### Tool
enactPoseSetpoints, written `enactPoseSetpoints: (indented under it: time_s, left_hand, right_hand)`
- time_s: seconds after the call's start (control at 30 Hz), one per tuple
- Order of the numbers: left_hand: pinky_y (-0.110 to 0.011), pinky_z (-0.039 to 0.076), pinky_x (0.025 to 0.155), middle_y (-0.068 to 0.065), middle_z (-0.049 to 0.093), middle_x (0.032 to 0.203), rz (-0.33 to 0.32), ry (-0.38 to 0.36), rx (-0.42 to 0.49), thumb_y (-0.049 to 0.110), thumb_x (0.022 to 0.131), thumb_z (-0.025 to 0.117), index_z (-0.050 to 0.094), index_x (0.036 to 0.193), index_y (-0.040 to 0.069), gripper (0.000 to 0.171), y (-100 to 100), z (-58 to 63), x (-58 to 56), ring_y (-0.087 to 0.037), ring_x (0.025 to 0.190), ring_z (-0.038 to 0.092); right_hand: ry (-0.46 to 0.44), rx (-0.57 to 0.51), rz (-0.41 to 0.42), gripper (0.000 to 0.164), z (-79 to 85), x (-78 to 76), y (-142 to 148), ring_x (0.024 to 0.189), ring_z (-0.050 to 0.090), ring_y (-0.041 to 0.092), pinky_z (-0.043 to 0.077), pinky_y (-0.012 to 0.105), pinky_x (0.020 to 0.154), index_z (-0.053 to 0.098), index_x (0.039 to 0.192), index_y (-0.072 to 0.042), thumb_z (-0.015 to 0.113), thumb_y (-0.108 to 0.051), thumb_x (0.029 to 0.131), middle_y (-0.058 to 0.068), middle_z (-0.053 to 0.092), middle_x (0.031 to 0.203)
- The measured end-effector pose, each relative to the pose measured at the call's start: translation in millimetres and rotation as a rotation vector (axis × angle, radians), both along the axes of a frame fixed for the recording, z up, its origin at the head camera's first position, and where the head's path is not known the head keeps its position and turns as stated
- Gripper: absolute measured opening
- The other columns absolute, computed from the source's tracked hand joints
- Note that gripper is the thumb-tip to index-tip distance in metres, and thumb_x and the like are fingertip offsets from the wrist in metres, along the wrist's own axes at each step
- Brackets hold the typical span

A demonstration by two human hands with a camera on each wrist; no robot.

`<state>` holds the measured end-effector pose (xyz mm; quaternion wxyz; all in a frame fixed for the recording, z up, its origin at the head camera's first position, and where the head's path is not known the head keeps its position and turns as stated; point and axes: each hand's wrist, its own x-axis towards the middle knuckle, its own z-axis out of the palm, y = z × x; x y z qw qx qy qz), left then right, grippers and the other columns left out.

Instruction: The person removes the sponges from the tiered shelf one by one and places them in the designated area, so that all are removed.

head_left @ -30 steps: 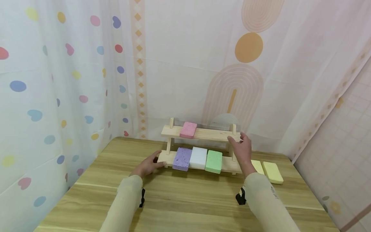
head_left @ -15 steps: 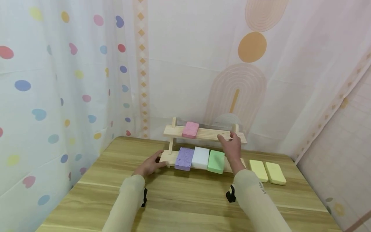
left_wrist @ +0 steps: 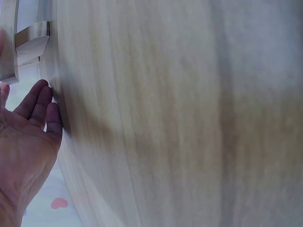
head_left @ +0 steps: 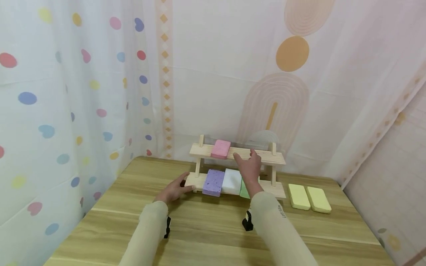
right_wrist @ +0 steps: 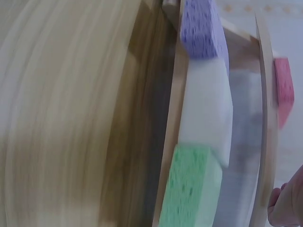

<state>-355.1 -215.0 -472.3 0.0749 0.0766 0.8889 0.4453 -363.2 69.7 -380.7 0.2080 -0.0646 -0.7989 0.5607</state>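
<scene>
1. Nearest: bench (head_left: pixel 203 232), wood-grain top. Two light sleeves, left (head_left: pixel 146 227) and right (head_left: pixel 277 223), reach in over it; black wrist unit (head_left: pixel 247 221) on the right one.
2. Yellow sponges: a pair, (head_left: pixel 298 197) and (head_left: pixel 318 200), flat on the bench, just right of the wooden rack (head_left: pixel 274 175), side by side with a narrow gap.
3. Left hand (head_left: pixel 173 190): at the left end of the rack's lower shelf (head_left: pixel 273 189). Fingers loosely extended, thumb against the shelf end. Left wrist view has the palm turned to camera, three fingers below the board end.
4. On the lower shelf, left to right: purple sponge (head_left: pixel 213 182), white sponge (head_left: pixel 232 181), green sponge (head_left: pixel 245 190), packed in a row. Right forearm and hand partly cover the green in head view; right wrist view shows more of it.
5. Right hand (head_left: pixel 250 168): in front of the upper shelf (head_left: pixel 273 158), thumb and forefinger well spread, holding nothing. Contact with the board: can't tell.
6. Pink sponge (head_left: pixel 221 149): lies on the upper shelf, toward its left end, just left of the right thumb, apart from it.
7. Farthest: patterned curtain (head_left: pixel 213 92) behind the rack.
</scene>
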Motion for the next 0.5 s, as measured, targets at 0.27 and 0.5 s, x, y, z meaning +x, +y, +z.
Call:
enactPoseSetpoints:
  time_s: [0.27, 0.5]
  left_hand:
    - [-0.056, 0.030, 0.110, -0.025, 0.047, 0.145, 0.002, 0.015, 0.002, 0.040, 0.097, 0.065, 0.022, 0.158, 0.008, 0.081, -4, 1.2, 6.1, -0.039, 0.134, 0.042]
    - [-0.057, 0.029, 0.110, -0.026, 0.046, 0.145, 0.004, 0.013, 0.010, 0.040, 0.096, 0.065, 0.022, 0.158, 0.008, 0.082, -1, 3.6, 11.9, -0.041, 0.134, 0.041]
  right_hand:
    - [0.008, 0.059, -0.127, 0.085, -5.9, -6.4, -42, 0.129, 0.042, 0.040, 0.036, 0.050, 0.106, 0.045, 0.145, 0.000, 0.079, -0.044, 0.080, 0.024, 0.046, 0.139]
    - [-0.020, 0.080, -0.161, 0.091, -8.1, -3.7, -67, 0.132, 0.039, 0.038, 0.035, 0.050, 0.107, 0.041, 0.149, -0.003, 0.079, -0.048, 0.080, 0.022, 0.042, 0.142]
